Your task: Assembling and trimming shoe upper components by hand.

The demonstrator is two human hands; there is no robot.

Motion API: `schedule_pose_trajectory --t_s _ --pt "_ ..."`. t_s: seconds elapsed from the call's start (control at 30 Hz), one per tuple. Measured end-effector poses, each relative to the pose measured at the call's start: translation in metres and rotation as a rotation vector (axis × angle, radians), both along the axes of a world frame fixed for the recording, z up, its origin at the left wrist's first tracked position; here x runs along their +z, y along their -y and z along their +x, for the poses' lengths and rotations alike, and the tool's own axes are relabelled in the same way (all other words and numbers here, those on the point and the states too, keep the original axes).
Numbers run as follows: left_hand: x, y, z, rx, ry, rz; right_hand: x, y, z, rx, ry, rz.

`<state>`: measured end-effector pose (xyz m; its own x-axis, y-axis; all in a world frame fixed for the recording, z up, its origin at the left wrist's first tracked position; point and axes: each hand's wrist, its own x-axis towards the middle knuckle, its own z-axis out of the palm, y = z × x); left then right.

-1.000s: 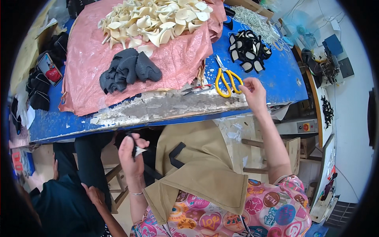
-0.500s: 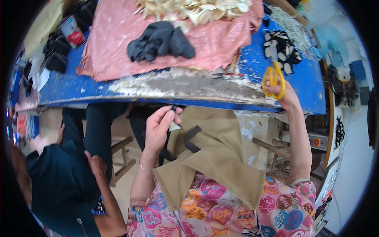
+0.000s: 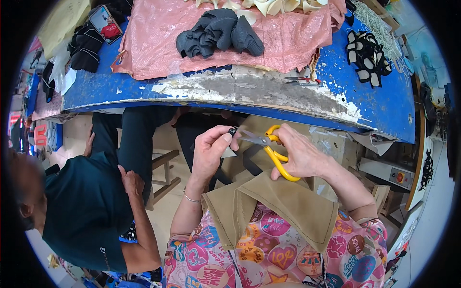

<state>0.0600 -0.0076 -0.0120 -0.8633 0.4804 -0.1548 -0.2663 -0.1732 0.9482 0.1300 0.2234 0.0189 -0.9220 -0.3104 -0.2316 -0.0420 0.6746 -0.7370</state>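
My left hand (image 3: 207, 152) pinches a small black-and-white piece (image 3: 232, 131) between thumb and fingers, just off the near edge of the bench. Most of that piece is hidden by the fingers; a pale bit shows below them. In my right hand (image 3: 303, 152) is a pair of scissors (image 3: 283, 172) with yellow handles. Their blades are parted and point left, with the tips right by the piece. Below both hands lies a tan apron (image 3: 288, 194) over my lap. A heap of black-and-cream pieces (image 3: 369, 60) rests at the right of the bench.
On the worn blue bench (image 3: 384, 108) a pink sheet (image 3: 153, 55) carries dark grey folded pieces (image 3: 211, 36) and cream curved pieces (image 3: 269, 6). Small red-handled snips (image 3: 305, 80) lie near its edge. A phone (image 3: 105, 26) stands far left. Another person (image 3: 91, 211) sits close on my left.
My right hand has brought the scissors from over the right side of the bench down and left to the piece. My left hand keeps its pinch. The view has shifted somewhat.
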Motion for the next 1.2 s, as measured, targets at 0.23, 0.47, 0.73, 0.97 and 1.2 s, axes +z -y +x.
schedule_pose_trajectory --t_s 0.23,0.47,0.73,0.97,1.2 --pt "0.003 0.003 0.003 -0.082 -0.076 -0.091 -0.001 0.006 -0.007 0.025 -0.004 0.015" --pt "0.001 0.008 0.005 -0.107 -0.061 -0.115 0.005 0.004 -0.010 0.071 -0.034 0.060" --pt "-0.003 0.010 0.010 -0.059 -0.105 -0.038 0.008 0.002 -0.017 0.123 0.049 0.072" --pt "-0.001 0.014 0.012 -0.056 -0.099 0.016 0.004 0.005 -0.018 0.104 -0.275 0.104" --pt "0.000 0.012 0.015 -0.006 -0.097 0.039 0.003 0.008 -0.016 0.106 -0.242 0.112"
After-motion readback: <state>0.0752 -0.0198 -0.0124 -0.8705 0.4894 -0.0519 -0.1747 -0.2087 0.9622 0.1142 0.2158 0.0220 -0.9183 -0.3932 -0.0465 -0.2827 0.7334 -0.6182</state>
